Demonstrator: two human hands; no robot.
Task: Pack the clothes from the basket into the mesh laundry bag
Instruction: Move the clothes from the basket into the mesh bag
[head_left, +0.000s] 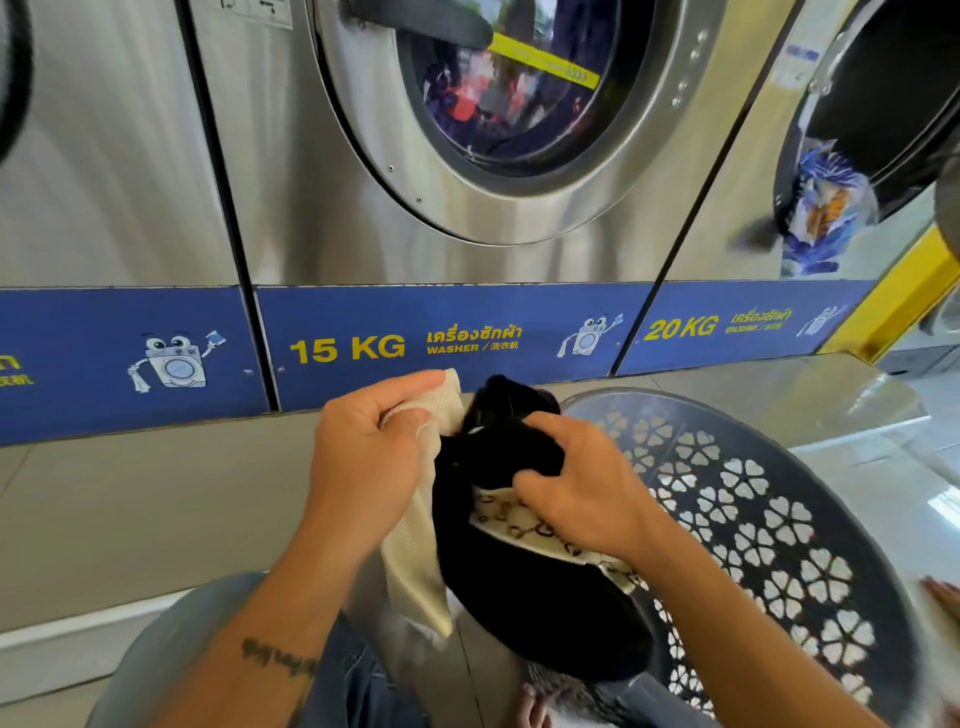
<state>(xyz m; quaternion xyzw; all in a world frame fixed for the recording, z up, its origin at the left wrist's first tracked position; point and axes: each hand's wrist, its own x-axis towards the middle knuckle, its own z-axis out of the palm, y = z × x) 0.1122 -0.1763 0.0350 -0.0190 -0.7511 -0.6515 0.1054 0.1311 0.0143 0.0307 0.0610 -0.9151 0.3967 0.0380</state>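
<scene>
My left hand grips the rim of a cream mesh laundry bag, which hangs down over my lap. My right hand is closed on a black garment with a cream patterned band, pressed against the bag's mouth. Most of the garment bulges below both hands. Whether it sits inside the bag or beside it I cannot tell. The dark grey basket with flower-shaped cut-outs stands tilted to my right, touching the garment; its inside is mostly hidden.
A row of steel front-load washers stands close ahead, above a blue band marked 15 KG and 20 KG. The right washer's door is open with blue cloth hanging out. My denim-clad knees are below. A grey step runs under the machines.
</scene>
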